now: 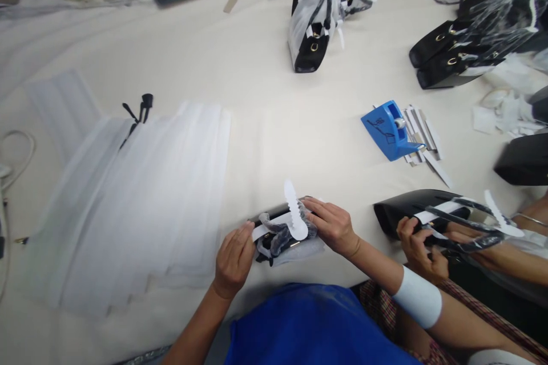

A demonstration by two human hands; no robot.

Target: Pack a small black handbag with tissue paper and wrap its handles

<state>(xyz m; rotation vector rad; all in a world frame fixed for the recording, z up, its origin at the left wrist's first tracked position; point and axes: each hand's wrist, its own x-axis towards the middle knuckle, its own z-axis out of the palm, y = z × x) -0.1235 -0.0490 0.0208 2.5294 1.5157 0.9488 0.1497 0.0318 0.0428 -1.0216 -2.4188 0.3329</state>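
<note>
A small black handbag (pixel 274 215) lies at the table's near edge, its handles wrapped in clear film and white strips. My left hand (pixel 234 258) grips the bag's left end, fingers curled on it. On the bag's right end rests my right hand (pixel 333 225), closed over the wrapped handle. A white scalloped paper strip (pixel 293 211) sticks up between my hands.
A stack of clear plastic bags (pixel 141 199) lies to the left. A blue tape dispenser (pixel 387 137) sits to the right with white strips beside it. Wrapped black bags (pixel 317 17) stand farther back. A co-worker's hands (pixel 417 248) hold another black bag (pixel 411 211) at right.
</note>
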